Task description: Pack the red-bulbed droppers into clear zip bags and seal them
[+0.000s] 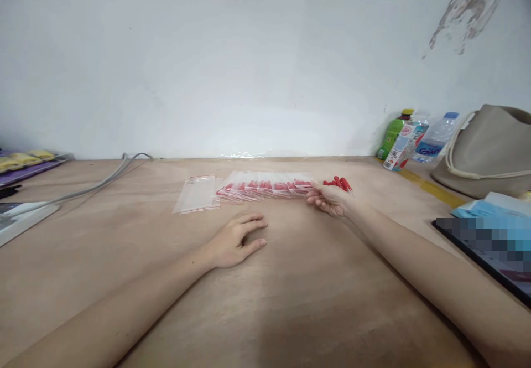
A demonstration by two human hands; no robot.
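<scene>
A row of small clear zip bags (pixel 257 186) with red pieces inside lies overlapped across the middle of the table. My right hand (pixel 327 197) is at the right end of this row, its fingers curled and pinched at the edge of the last bag. Just beyond that hand sits a small pile of loose red pieces (pixel 341 182), partly hidden by it. My left hand (pixel 238 240) rests on the wood in front of the row, holding nothing, thumb and fingers apart. Left of the row is a stack of flat zip bags (pixel 197 193) with no red showing.
Bottles (pixel 394 135), a carton (pixel 404 145) and a grey-beige bag (pixel 485 152) stand at the back right. A dark-edged tablet or phone (pixel 468 252) and a blue packet (pixel 493 207) lie at right. A grey cable (pixel 91 185) crosses the left side towards a white object (pixel 29 218).
</scene>
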